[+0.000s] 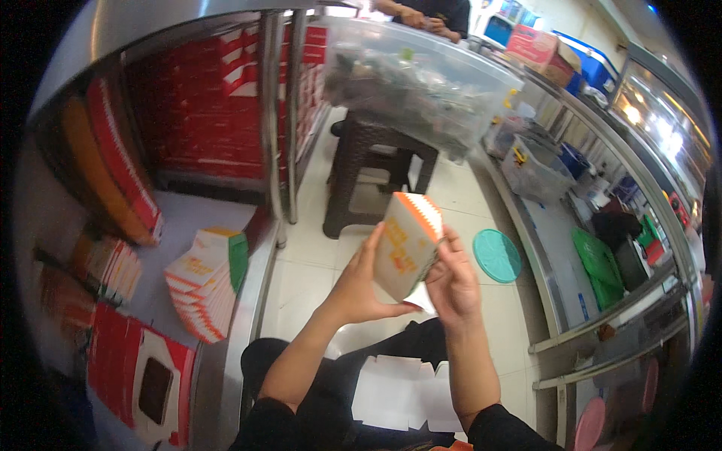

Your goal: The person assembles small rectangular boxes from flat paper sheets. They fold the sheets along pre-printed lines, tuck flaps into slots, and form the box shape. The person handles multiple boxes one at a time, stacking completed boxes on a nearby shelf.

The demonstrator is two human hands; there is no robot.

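The left hand (352, 284) and right hand (456, 279) grip a printed carton (404, 252) above the lap; it hides the left fingertips. Below the carton, the right forearm partly covers white card (391, 395). Beyond it are a dark stool (376, 154) and a clear bin (451, 64), contents perhaps bagged; left, stacked cartons (201, 282); right, a teal lid (497, 255).

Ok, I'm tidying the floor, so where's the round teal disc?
In the head view, the teal disc lies on the tiled floor, right of the right hand, beside the metal rack.
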